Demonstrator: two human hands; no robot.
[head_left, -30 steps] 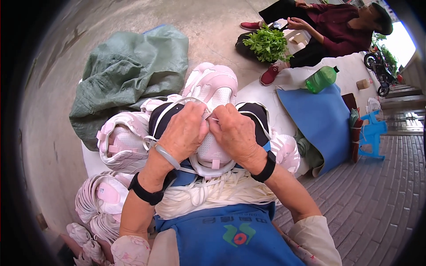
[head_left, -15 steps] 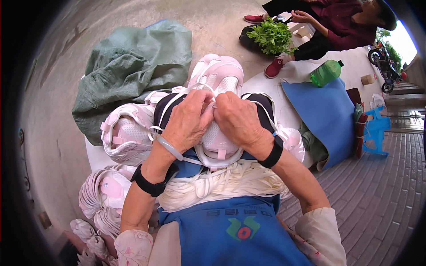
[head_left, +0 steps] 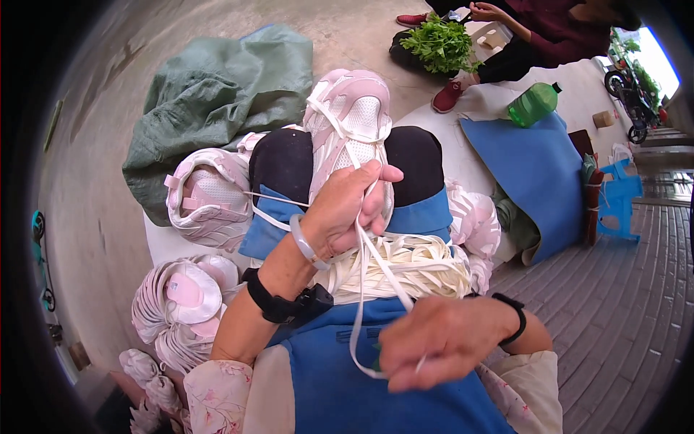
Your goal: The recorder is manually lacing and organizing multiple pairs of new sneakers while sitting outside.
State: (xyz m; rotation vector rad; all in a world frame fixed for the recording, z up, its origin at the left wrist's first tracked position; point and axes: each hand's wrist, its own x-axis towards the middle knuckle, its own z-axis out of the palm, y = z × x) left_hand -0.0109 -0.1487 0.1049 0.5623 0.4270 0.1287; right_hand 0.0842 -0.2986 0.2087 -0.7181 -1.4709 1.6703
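A pink and white sneaker (head_left: pixel 365 112) rests between my knees, toe pointing away from me. White shoelace (head_left: pixel 383 271) is threaded through its front and trails toward my body. Over the shoe's near part lies my left hand (head_left: pixel 345 213), fingers curled, with lace running through them; it hides the tongue and opening. Low over the blue apron (head_left: pixel 318 383), my right hand (head_left: pixel 441 340) is closed on the lace, pulled taut, and a loop hangs beside it. A bundle of cream laces (head_left: pixel 434 264) lies across my lap.
Another pink sneaker (head_left: pixel 206 202) sits left, above stacked shoe uppers (head_left: pixel 173 300); more uppers (head_left: pixel 473 224) lie right. Farther out are a green woven sack (head_left: pixel 224 108), a blue mat (head_left: pixel 531 177), a green bottle (head_left: pixel 535 105), a blue stool (head_left: pixel 618 199) and a seated person beside leafy greens (head_left: pixel 439 45).
My hands were together over the shoe; the right has drawn the lace down toward my body. My left hand has shifted slightly down and turned, and more of the shoe's front shows.
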